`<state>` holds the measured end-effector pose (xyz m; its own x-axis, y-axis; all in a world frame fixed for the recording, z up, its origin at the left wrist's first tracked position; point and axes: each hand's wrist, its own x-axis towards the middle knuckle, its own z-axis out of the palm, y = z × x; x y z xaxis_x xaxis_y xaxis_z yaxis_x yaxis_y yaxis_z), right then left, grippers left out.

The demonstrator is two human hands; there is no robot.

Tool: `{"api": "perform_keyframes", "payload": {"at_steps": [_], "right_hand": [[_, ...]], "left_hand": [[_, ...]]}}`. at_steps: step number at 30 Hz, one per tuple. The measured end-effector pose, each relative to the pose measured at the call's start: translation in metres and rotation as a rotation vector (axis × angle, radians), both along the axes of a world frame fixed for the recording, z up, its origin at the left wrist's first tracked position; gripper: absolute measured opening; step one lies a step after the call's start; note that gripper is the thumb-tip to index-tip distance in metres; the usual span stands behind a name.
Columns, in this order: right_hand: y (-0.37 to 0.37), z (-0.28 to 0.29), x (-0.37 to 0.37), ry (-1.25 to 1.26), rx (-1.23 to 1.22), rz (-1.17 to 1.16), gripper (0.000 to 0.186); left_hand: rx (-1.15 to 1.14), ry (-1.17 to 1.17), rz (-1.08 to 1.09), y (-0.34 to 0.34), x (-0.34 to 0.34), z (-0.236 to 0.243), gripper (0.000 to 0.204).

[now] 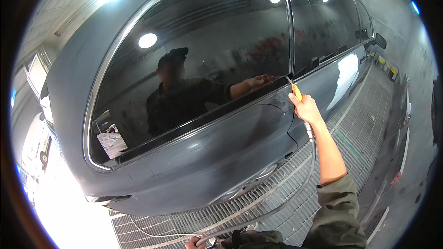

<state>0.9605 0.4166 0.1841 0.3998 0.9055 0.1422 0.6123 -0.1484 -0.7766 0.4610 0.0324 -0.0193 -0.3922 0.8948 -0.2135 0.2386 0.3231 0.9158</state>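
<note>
A big dark grey car (207, 157) stands on a metal grate floor (355, 133). Its side looks clean but streaky. The right hand (306, 109) has fingers wrapped tight around a yellow-tipped air tool (296, 91) at the door gap. The left hand (195, 242) grips the hose (295, 193) down low.

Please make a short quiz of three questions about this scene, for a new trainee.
1. True or false: the right hand points the yellow-tipped air nozzle at the bottom edge of the car window.
2. What does the left hand hold? A) a sponge B) the grey hose C) a bucket
3. Fill in: the floor beside the dark grey car is a metal ____.

Key: 1 true; 2 B; 3 grating.
</note>
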Motion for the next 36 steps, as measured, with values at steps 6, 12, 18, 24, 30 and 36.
{"api": "perform_keyframes", "payload": {"at_steps": [6, 12, 18, 24, 30, 36], "right_hand": [[-0.036, 0.014, -0.01, 0.052, -0.057, 0.047, 0.061], [-0.057, 0.019, -0.008, 0.145, -0.106, 0.064, 0.058], [-0.059, 0.016, -0.008, 0.187, -0.11, 0.12, 0.058], [-0.044, 0.02, -0.008, 0.154, -0.104, 0.043, 0.059], [-0.041, 0.014, 0.001, 0.281, -0.086, 0.065, 0.055], [-0.095, 0.013, -0.031, 0.634, -0.218, 0.4, 0.045]], "left_hand": [[0.039, -0.029, 0.008, 0.004, 0.016, 0.046, 0.022], [-0.067, -0.065, 0.017, 0.009, 0.028, 0.081, 0.022], [-0.049, -0.078, -0.005, 0.007, 0.027, 0.086, 0.02], [-0.039, -0.113, 0.022, 0.004, 0.03, 0.099, 0.022], [-0.046, -0.127, 0.034, 0.001, 0.027, 0.095, 0.023], [-0.03, -0.213, 0.015, -0.005, 0.02, 0.072, 0.031]]}}
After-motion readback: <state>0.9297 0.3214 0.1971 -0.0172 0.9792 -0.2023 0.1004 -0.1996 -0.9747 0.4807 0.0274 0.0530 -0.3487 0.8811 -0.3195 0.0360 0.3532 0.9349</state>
